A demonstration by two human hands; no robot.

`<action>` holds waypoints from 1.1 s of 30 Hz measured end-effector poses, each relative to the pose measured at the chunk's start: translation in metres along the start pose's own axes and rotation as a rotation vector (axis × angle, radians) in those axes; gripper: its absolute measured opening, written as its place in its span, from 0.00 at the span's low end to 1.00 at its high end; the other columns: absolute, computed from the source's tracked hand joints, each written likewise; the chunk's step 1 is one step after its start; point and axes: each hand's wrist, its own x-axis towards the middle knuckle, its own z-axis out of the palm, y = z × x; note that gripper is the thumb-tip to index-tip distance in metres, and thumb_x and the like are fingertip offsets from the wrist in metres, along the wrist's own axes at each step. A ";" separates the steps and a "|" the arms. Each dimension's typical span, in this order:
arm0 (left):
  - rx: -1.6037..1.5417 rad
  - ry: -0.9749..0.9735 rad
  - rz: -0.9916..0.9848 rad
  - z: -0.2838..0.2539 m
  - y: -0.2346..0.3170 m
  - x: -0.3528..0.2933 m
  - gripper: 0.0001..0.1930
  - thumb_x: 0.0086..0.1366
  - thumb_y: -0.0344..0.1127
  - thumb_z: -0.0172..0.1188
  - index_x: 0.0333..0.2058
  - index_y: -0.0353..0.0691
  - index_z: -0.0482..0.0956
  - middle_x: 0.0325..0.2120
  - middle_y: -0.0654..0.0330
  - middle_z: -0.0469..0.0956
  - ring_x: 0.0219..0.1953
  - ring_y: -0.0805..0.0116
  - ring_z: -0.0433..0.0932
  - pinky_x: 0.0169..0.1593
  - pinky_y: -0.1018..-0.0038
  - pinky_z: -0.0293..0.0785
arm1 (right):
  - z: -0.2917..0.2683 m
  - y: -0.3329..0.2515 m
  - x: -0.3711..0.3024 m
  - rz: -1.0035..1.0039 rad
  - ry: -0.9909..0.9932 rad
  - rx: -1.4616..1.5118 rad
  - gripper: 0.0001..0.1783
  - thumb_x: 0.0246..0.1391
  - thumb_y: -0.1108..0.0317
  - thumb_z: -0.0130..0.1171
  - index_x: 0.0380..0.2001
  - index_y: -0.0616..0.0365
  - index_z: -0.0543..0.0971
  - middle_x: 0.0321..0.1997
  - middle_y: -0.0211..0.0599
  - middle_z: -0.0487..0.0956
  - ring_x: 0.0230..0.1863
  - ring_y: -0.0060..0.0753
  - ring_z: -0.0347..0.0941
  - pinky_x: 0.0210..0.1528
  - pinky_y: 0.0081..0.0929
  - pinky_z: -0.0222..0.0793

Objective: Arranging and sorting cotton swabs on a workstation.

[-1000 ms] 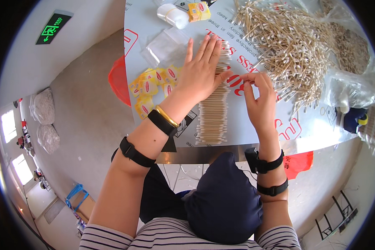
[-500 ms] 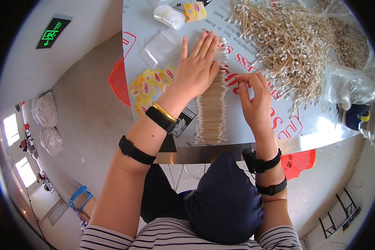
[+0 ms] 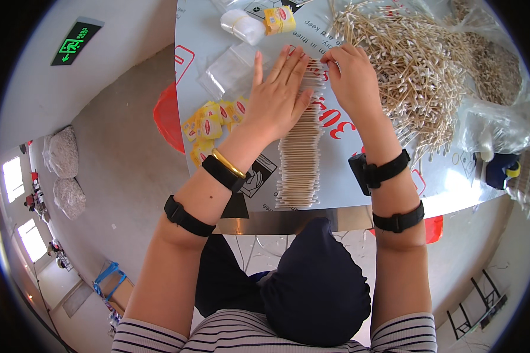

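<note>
A long row of cotton swabs lies side by side on the table, their brownish sticks pointing left and right. Over the left side of its far part rests my left hand, flat, with fingers stretched out and the thumb on the sticks. My right hand is at the far right end of the row. Its thumb and index finger are pinched together beside the white tips there; what sits between them, if anything, is too small to make out.
A big heap of loose cotton swabs spreads over the right of the metal table, beside clear plastic. Left of the row lie yellow packets and clear bags. Farther back are a banded white bundle and a yellow stack.
My right hand has moved away from me, from beside the middle of the row to its far end. The left hand stays flat in nearly the same place.
</note>
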 end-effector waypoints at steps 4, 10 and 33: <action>0.013 -0.009 -0.004 -0.001 -0.002 -0.001 0.31 0.81 0.51 0.42 0.73 0.39 0.63 0.75 0.54 0.60 0.80 0.55 0.49 0.79 0.41 0.26 | 0.010 0.005 0.007 -0.017 0.006 -0.029 0.05 0.58 0.75 0.61 0.34 0.57 0.85 0.38 0.39 0.81 0.45 0.48 0.77 0.50 0.43 0.76; 0.019 0.003 -0.008 -0.003 -0.003 -0.004 0.30 0.80 0.54 0.42 0.72 0.43 0.66 0.75 0.55 0.60 0.80 0.54 0.48 0.79 0.40 0.27 | 0.006 0.005 0.014 -0.023 -0.072 -0.017 0.03 0.56 0.73 0.64 0.34 0.56 0.85 0.39 0.40 0.82 0.47 0.49 0.78 0.50 0.43 0.77; -0.492 0.252 -0.126 -0.079 0.009 -0.012 0.02 0.67 0.34 0.69 0.34 0.47 0.85 0.27 0.71 0.84 0.31 0.71 0.79 0.59 0.62 0.62 | -0.063 -0.052 -0.027 0.230 -0.263 0.601 0.10 0.65 0.75 0.60 0.48 0.60 0.84 0.38 0.39 0.87 0.42 0.31 0.83 0.43 0.27 0.74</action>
